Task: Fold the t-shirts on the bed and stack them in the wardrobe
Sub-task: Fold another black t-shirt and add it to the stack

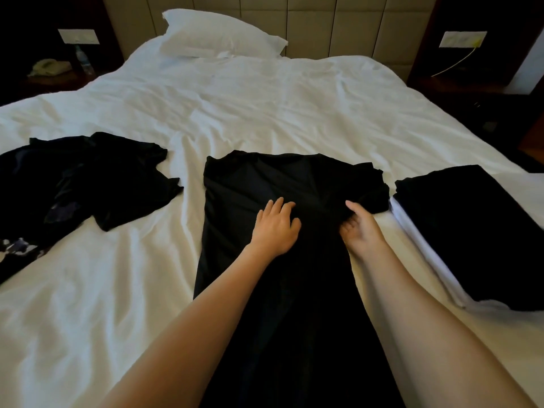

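White bedding covers the bed (pixel 265 107), with a pillow (pixel 217 36) at its head end. Near the foot edge, mid-width, lies the black t-shirt (pixel 265 178) — long axis running foot to head, shoulders toward the headboard. The left hand (pixel 275 228) rests flat on it, fingers released and spread; the right hand (pixel 360 228) grips its right-side fold, fingers curled under. Unfolded dark shirts (pixel 103 184) lie by the left edge — a folded stack (pixel 471 231) by the right.

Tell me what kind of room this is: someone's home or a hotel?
Probably a hotel bedroom. The wide bed has plain white linen and a white pillow against a padded panel headboard. A bedside table holds what looks like a desk phone and a water bottle.
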`<state>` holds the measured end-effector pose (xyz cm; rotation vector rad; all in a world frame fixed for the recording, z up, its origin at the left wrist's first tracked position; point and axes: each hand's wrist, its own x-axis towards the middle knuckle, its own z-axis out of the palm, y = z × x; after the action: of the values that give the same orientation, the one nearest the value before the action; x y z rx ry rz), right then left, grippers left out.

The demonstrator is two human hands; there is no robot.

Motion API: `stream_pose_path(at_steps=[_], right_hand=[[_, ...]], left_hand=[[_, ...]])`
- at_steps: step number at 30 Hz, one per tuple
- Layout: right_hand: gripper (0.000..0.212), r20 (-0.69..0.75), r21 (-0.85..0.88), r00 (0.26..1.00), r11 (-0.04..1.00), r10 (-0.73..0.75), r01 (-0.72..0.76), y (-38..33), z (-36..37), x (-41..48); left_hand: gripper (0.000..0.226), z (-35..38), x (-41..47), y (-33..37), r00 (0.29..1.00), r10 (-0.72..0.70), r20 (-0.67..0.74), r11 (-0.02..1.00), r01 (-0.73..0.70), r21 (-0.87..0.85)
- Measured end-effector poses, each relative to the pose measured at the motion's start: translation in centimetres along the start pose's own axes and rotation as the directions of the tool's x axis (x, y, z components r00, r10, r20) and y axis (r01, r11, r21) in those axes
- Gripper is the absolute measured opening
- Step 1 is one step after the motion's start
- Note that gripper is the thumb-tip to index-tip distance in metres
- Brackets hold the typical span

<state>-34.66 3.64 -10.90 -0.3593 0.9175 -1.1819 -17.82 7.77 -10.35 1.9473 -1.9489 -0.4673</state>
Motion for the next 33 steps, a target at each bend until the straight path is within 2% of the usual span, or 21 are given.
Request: stream_pose_path(at_steps=[2, 4, 10, 12, 14, 16, 17, 19, 20, 21, 22, 23, 24, 25, 26, 27, 29, 31, 32, 33], right_hand=[[0.022, 0.000, 0.006, 1.000, 1.000, -0.017, 0.017, -0.1, 0.5, 1.8], [0.024, -0.021, 0.030, 0.999, 0.999, -0.035, 0.035, 0.0, 1.2, 3.6], [0.012, -0.120, 0.030, 0.982, 0.988, -0.144, 0.149, -0.2, 2.5, 7.1], [0.020, -0.104, -0.005, 0.977, 0.983, -0.184, 0.185, -0.2, 2.5, 7.8], [0.042, -0.119, -0.142, 0.957, 0.958, -0.266, 0.249, -0.4, 3.0, 8.2], [0.049, -0.131, -0.374, 0.894, 0.857, -0.428, 0.355, -0.4, 4.0, 8.3], [0.046, -0.087, -0.493, 0.850, 0.764, -0.519, 0.416, -0.2, 4.5, 8.1], [0.039, 0.112, -0.708, 0.755, 0.481, -0.646, 0.517, 0.6, 5.5, 7.5], [0.040, 0.249, -0.769, 0.706, 0.308, -0.663, 0.561, 1.0, 5.8, 7.1], [0.045, 0.403, -0.786, 0.662, 0.132, -0.632, 0.604, 1.4, 6.2, 6.8], [0.052, 0.556, -0.773, 0.633, -0.055, -0.539, 0.632, 1.8, 6.4, 6.6], [0.060, 0.673, -0.734, 0.626, -0.245, -0.395, 0.634, 2.3, 6.7, 6.5], [0.066, 0.733, -0.670, 0.638, -0.409, -0.234, 0.619, 2.8, 7.0, 6.5], [0.069, 0.741, -0.603, 0.665, -0.529, -0.094, 0.597, 3.5, 7.3, 6.4], [0.070, 0.719, -0.552, 0.695, -0.599, 0.011, 0.580, 4.2, 7.6, 6.4], [0.068, 0.689, -0.533, 0.721, -0.623, 0.072, 0.572, 4.7, 7.8, 6.4], [0.063, 0.642, -0.574, 0.758, -0.586, 0.111, 0.572, 5.0, 7.9, 6.5], [0.069, 0.616, -0.644, 0.776, -0.479, 0.138, 0.596, 4.7, 7.9, 6.3], [0.071, 0.624, -0.673, 0.769, -0.404, 0.139, 0.619, 4.5, 7.9, 6.1], [0.071, 0.650, -0.690, 0.753, -0.334, 0.105, 0.642, 4.4, 8.0, 5.9]], left_hand=[[0.055, 0.8, 1.6, -0.8, 0.999, -0.026, 0.035, 0.996, 0.023, 0.082], [0.057, 1.4, 3.0, -1.6, 0.998, -0.033, 0.050, 0.992, 0.027, 0.127], [0.057, 1.8, 6.1, -3.5, 0.996, -0.031, 0.081, 0.988, 0.018, 0.157], [0.056, 2.2, 6.6, -4.0, 0.998, -0.029, 0.063, 0.990, 0.020, 0.140], [0.054, 2.5, 6.9, -4.2, 0.999, -0.025, 0.039, 0.995, 0.021, 0.095], [0.050, 2.4, 7.0, -4.3, 1.000, -0.018, 0.011, 1.000, 0.018, 0.000], [0.048, 2.3, 7.2, -4.4, 1.000, -0.014, -0.002, 0.998, 0.014, -0.067], [0.046, 1.7, 7.5, -4.7, 1.000, -0.009, -0.018, 0.958, 0.003, -0.287], [0.046, 1.4, 7.6, -4.7, 0.999, -0.022, -0.041, 0.878, 0.000, -0.478], [0.046, 1.1, 7.6, -4.9, 0.996, -0.065, -0.066, 0.718, 0.001, -0.696], [0.045, 0.7, 7.5, -5.0, 0.989, -0.130, -0.073, 0.495, 0.001, -0.869], [0.044, 0.2, 7.3, -5.3, 0.981, -0.185, -0.052, 0.243, -0.006, -0.970], [0.045, -0.3, 7.2, -5.7, 0.977, -0.213, -0.014, 0.014, -0.011, -1.000], [0.049, -0.6, 7.1, -6.4, 0.976, -0.217, 0.031, -0.135, 0.002, -0.991], [0.054, -1.0, 6.9, -6.9, 0.974, -0.215, 0.075, -0.210, 0.029, -0.977], [0.058, -1.2, 6.9, -7.4, 0.970, -0.221, 0.106, -0.240, 0.051, -0.969], [0.048, -1.4, 6.8, -7.6, 0.963, -0.239, 0.122, -0.205, 0.073, -0.976], [0.023, -1.3, 7.1, -7.4, 0.938, -0.331, 0.101, -0.044, 0.091, -0.995], [0.023, -1.3, 7.1, -7.3, 0.921, -0.379, 0.088, 0.038, 0.111, -0.993], [0.028, -1.2, 7.2, -7.3, 0.911, -0.403, 0.089, 0.078, 0.131, -0.988]])
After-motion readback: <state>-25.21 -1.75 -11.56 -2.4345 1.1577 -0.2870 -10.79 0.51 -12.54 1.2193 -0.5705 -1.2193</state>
